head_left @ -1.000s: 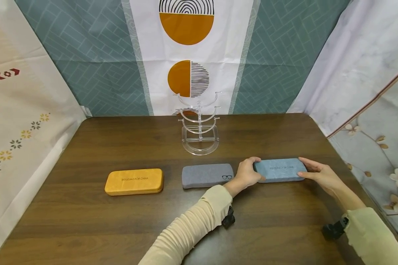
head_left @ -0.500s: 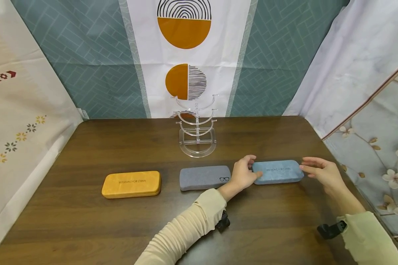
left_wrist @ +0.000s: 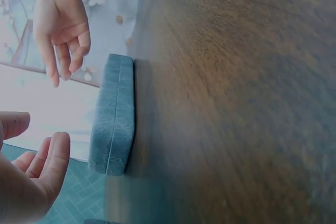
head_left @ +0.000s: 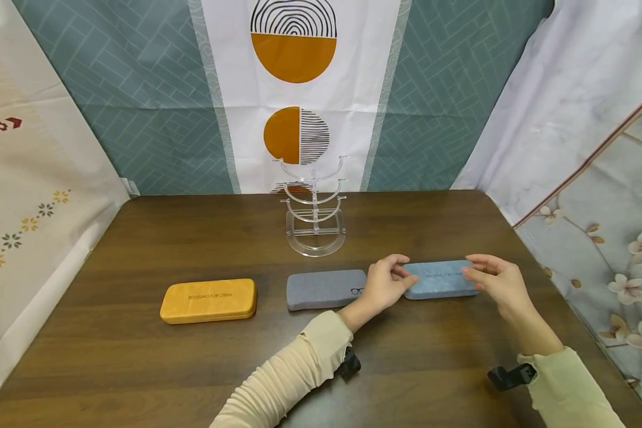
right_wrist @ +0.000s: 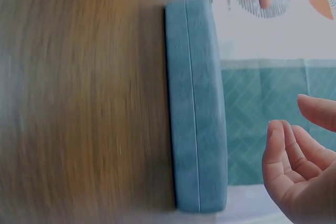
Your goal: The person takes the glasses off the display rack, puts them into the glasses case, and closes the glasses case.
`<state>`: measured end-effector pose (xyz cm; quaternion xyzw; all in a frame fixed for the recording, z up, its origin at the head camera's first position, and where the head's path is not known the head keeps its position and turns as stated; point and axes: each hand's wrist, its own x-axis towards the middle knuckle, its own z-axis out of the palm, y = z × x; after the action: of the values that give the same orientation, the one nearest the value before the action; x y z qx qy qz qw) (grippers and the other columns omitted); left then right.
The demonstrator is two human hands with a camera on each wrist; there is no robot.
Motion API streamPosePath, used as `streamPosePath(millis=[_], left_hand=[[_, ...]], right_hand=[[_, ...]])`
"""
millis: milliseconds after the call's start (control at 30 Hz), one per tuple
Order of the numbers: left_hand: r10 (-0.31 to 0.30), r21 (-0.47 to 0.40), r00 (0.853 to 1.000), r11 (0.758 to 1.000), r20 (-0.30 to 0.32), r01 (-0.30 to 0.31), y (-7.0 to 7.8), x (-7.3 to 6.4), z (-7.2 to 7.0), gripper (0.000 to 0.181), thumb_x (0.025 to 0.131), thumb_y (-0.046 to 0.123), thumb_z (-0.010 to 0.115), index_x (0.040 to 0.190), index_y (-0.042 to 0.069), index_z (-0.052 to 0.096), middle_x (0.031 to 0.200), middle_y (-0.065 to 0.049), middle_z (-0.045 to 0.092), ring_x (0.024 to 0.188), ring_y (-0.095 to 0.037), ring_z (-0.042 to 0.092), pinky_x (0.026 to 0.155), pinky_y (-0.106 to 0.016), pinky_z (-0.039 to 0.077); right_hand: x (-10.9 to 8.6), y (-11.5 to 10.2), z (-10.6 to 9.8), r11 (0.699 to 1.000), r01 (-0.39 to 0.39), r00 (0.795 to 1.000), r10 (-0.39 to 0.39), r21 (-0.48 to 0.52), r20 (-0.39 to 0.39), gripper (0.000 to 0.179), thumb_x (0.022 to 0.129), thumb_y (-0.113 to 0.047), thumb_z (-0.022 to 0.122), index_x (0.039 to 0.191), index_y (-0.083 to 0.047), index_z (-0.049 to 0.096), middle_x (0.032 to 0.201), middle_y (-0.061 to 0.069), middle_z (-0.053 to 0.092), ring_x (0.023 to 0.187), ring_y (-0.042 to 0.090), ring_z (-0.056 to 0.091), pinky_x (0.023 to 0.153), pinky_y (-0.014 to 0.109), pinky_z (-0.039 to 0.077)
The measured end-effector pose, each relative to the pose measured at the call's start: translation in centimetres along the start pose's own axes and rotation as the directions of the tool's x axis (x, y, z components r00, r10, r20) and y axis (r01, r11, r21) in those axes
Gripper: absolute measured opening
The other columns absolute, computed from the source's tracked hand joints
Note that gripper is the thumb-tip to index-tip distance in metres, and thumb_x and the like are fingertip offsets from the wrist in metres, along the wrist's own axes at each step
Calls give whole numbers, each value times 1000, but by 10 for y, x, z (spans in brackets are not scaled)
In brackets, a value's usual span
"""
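Observation:
A light blue glasses case (head_left: 440,280) with dark lettering lies flat on the table at the right in the head view. My left hand (head_left: 386,284) hovers by its left end, thumb and fingers spread apart around air. Over the case's right end is my right hand (head_left: 499,286), its fingers loosely bent and holding nothing. Both wrist views show a gap between the hands and the blue case (left_wrist: 113,116). In the right wrist view, the long side of the case, with its seam, faces the camera. Part of its lid is hidden behind the right fingertips in the head view.
A grey glasses case (head_left: 323,289) with a spectacles print lies just left of my left hand, partly covered by it. Further left is a yellow glasses case (head_left: 208,301). A clear tiered stand (head_left: 315,223) is at the back of the wooden table (head_left: 139,368).
Both hands have let go of the blue case and risen off its ends. The right hand has shifted left, over the case. The case stays in place as the head view shifts slightly.

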<state>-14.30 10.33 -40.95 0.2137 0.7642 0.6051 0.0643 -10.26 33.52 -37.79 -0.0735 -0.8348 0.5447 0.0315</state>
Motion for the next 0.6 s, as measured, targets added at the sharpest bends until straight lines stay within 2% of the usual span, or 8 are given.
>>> streamPosePath(millis=[300,433,600], left_hand=[[126,62,992,990,1,-125,3,-9,-7,36,83,12,67,114,0,57,79,-5,65,65,-4,59,57,-14,47],[156,11,988,988,7,-156,6,-12,-12,34,82,9,67,113,-2,57,79,-8,65,64,-11,62,55,-16,49],[158,-60,987,986,14,-156,8,-17,-24,35,82,4,66,114,-4,55,79,-14,64,60,-25,64,51,-18,49]], right_hand=[[-5,-11,23,993,47,999,-47,112,0,20,83,-12,68,96,-27,63,80,-15,63,73,6,62,62,24,52],[-8,-15,32,985,74,997,-77,156,18,22,82,-9,68,97,-25,65,82,-14,64,73,6,62,62,24,52],[-10,-21,44,980,102,994,-108,170,32,23,82,-9,68,100,-22,66,84,-11,65,75,7,62,63,25,52]])
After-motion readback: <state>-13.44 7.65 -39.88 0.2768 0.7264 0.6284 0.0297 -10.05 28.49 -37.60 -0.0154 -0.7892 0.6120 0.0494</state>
